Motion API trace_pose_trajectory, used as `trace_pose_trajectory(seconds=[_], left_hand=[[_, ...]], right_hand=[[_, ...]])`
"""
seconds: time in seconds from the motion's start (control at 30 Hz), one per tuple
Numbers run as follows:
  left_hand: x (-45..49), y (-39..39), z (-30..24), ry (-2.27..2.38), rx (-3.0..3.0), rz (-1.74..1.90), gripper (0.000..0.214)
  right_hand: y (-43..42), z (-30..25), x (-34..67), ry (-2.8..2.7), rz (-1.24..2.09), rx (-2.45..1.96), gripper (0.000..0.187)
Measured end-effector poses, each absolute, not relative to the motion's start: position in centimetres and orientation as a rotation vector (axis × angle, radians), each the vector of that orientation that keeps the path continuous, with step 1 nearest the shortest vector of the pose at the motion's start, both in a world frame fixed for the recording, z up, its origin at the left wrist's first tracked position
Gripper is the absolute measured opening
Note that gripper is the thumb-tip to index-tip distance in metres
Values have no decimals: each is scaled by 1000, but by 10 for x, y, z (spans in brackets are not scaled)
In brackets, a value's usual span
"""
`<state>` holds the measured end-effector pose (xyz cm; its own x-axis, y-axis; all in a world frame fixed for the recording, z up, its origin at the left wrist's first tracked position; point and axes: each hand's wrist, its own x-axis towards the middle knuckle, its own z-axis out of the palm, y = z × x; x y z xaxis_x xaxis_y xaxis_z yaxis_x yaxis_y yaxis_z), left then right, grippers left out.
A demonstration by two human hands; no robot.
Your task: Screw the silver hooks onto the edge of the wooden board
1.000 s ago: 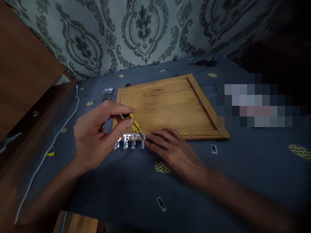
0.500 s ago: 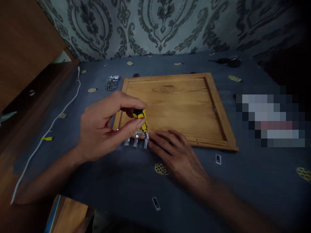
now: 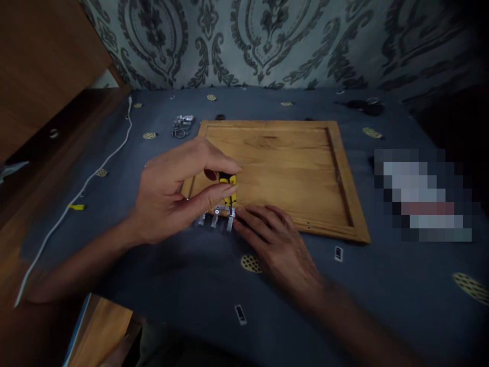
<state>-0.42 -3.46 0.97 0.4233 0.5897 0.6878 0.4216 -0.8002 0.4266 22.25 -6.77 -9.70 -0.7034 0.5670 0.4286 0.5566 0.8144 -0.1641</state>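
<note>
The screwdriver sits upright between the thumb and forefinger of my left hand, its shaft pointing down at the rightmost metal bracket. My left grip is pinched around the handle; I cannot tell whether the tip is seated in a screw. My right hand lies low over the near edge of the framed wooden panel, fingers stretched toward that same bracket and their tips right beside it. I cannot tell whether this grip squeezes the bracket or only rests there.

The handle is stubby, yellow and black, and the shaft thin and dark. The brackets are shiny strips in a row along the panel's near edge, their narrow tabs jutting toward me; a cross-slotted screw head shows just left of my driver. The panel is honey-brown with visible grain, rectangular, its raised border framing a recessed middle.

Beyond its far left corner lies a small heap of metal hardware. Everything rests on dark blue cloth printed with yellow spotted shapes. A white cable winds down the left, a yellow tag beside it. Behind rises a grey damask-patterned backdrop.
</note>
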Motion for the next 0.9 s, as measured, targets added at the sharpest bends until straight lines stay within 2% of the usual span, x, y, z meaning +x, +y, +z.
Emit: trace_pose_trajectory(seconds=[0.2, 0.5, 0.67, 0.9], left_hand=[[0, -33, 5, 796, 2578, 1515, 22], [1, -37, 6, 945, 2323, 1383, 23], [-1, -38, 7, 941, 2337, 1316, 17], [-3, -39, 15, 913, 2370, 1143, 25]], right_hand=[[-68, -98, 223, -2529, 9, -833, 42], [-68, -97, 223, -2538, 36, -839, 40], [-67, -97, 222, -2519, 5, -830, 36], [-66, -92, 221, -2523, -33, -834, 35]])
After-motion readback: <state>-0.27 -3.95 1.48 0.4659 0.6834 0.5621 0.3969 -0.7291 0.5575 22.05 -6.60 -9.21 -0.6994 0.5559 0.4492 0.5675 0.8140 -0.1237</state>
